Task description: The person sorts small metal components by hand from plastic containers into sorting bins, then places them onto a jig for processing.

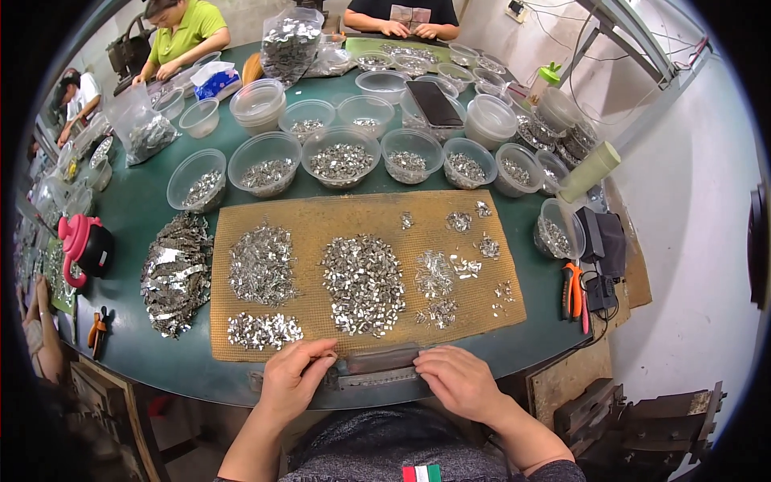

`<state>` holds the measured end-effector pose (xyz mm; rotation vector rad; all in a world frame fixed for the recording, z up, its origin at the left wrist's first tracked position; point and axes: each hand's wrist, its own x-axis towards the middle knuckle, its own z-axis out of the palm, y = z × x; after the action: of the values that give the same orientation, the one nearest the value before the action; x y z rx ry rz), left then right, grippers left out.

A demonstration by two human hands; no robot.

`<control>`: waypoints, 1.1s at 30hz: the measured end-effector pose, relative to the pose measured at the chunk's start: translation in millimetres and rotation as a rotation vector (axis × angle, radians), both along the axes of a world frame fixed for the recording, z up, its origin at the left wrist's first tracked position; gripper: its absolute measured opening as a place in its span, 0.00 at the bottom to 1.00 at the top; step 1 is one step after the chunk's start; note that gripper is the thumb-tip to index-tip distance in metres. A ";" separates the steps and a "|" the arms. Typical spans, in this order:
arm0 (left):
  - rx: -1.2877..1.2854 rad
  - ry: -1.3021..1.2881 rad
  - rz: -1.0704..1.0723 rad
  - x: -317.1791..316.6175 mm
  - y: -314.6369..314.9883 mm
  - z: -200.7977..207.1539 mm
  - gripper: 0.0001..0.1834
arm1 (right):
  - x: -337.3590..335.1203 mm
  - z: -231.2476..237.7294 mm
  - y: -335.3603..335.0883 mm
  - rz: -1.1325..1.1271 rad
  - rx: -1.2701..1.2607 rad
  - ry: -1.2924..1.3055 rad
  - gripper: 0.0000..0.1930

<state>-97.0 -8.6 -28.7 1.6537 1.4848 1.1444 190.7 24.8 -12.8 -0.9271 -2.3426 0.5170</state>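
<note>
My left hand (291, 377) is at the left end of a long dark metal bar fixture (377, 360) on the table's near edge. Its thumb and forefinger come together in a pinch; whatever is between them is too small to make out. At the fixture's right end, my right hand (462, 384) has its fingers bent and close together, tips at the bar; what they grip is hidden. Beyond the hands lies a tan ribbed mat (313, 210). On it are a large central pile of small shiny metal pieces (363, 285), a looser left pile (263, 265) and several smaller heaps.
Clear plastic bowls of metal pieces (341, 163) line the mat's far side. Left are a stack of metal strips (175, 273), a black-and-pink jug (84, 249) and orange-handled pliers (97, 331). More orange pliers (572, 289) lie right. Other people work across the table.
</note>
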 end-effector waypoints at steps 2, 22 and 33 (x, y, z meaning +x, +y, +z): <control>-0.013 -0.019 0.009 -1.3 -2.3 -2.9 0.14 | -3.3 -3.2 -1.8 -0.018 0.000 -0.014 0.11; 0.088 0.092 -0.106 9.4 -4.8 2.9 0.06 | -1.9 4.4 -6.4 -0.058 -0.130 -0.010 0.12; 0.089 0.056 -0.213 20.2 -15.2 -4.1 0.08 | -1.8 -10.8 -9.1 -0.066 -0.046 0.069 0.08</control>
<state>-76.8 -23.7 -32.9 1.8684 1.2712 1.0678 188.9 15.7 -23.6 -0.9879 -2.2390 0.5695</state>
